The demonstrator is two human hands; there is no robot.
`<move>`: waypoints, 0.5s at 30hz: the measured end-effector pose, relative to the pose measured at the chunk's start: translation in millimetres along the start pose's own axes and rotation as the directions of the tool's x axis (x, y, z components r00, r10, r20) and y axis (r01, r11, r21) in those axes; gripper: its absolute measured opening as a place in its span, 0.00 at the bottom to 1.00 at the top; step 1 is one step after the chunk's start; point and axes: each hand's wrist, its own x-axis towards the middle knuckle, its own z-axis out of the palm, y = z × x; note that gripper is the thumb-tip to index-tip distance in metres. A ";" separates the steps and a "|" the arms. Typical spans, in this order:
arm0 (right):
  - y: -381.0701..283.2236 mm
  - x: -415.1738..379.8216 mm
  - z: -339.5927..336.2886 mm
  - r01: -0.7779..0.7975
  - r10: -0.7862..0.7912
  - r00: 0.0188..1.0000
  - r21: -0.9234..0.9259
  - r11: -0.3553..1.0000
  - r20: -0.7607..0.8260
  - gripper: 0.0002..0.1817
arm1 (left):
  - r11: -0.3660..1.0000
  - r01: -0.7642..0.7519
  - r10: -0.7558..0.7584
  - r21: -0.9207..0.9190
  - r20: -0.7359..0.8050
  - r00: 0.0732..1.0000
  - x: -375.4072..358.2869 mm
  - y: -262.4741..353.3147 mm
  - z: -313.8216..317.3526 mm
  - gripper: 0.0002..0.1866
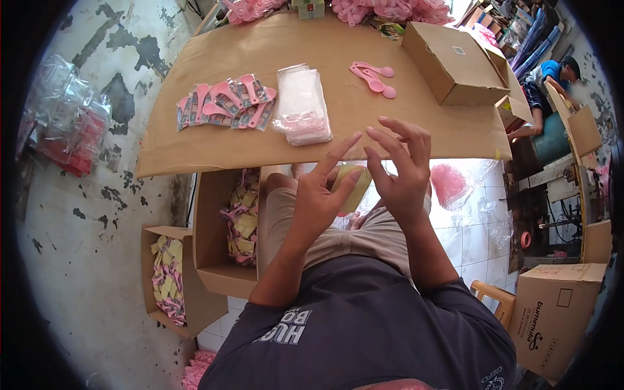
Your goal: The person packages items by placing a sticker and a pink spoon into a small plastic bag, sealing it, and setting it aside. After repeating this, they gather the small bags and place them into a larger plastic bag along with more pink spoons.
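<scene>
In front of my lap, just below the table edge, my left hand (318,201) holds a small pale yellow packet (354,190), its thumb lying across it. A bit of pink shows at the packet's lower end; the rest is hidden by the hand. Close by on the right, my right hand (404,172) has its fingers spread and grips nothing. On the table, beyond my hands, lies a stack of clear plastic bags (302,97). To its left are several packets with pink spoons (224,97) on top, and farther right a few loose pink measuring spoons (374,79).
A cardboard box (455,62) stands at the table's right. Open cartons with yellow-and-pink packets (242,224) sit below left. Pink spoons (390,10) are heaped at the far edge. A co-worker (549,81) sits at far right; a closed carton (556,318) stands lower right.
</scene>
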 end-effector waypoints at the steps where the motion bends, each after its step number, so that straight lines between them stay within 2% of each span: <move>1: -1.1 2.4 0.7 0.029 -0.029 1.000 -0.020 0.999 -0.008 0.16 | 1.000 -0.008 0.008 0.000 0.001 1.000 0.4 -1.3 0.6 0.29; 3: -1.5 2.9 3.5 0.040 -0.041 0.999 -0.023 0.999 -0.022 0.16 | 0.992 -0.106 0.106 0.072 0.004 0.994 0.5 -5.2 0.9 0.31; 4: -1.1 2.6 5.4 0.045 -0.046 0.998 -0.022 0.999 -0.030 0.15 | 0.991 -0.109 0.110 0.072 0.000 0.994 0.5 -4.5 -0.2 0.31; 6: 1.1 2.2 8.5 0.059 -0.059 0.998 -0.017 0.998 -0.037 0.14 | 0.979 -0.077 0.076 0.189 0.016 0.997 -0.8 -3.4 -3.8 0.32; 10: 2.3 4.5 9.4 0.074 -0.074 0.997 -0.023 0.997 -0.025 0.11 | 0.976 -0.136 0.135 0.170 0.018 0.991 -3.1 -1.3 -4.6 0.32; 12: 3.1 7.1 9.9 0.082 -0.082 0.997 -0.009 0.997 -0.012 0.11 | 0.962 0.007 -0.029 0.272 0.077 0.997 -6.0 9.6 -9.5 0.32; 15: 4.0 7.9 10.8 0.054 -0.054 0.999 0.037 0.998 0.005 0.10 | 0.971 0.039 -0.064 0.237 0.099 0.993 -8.6 16.5 -11.5 0.31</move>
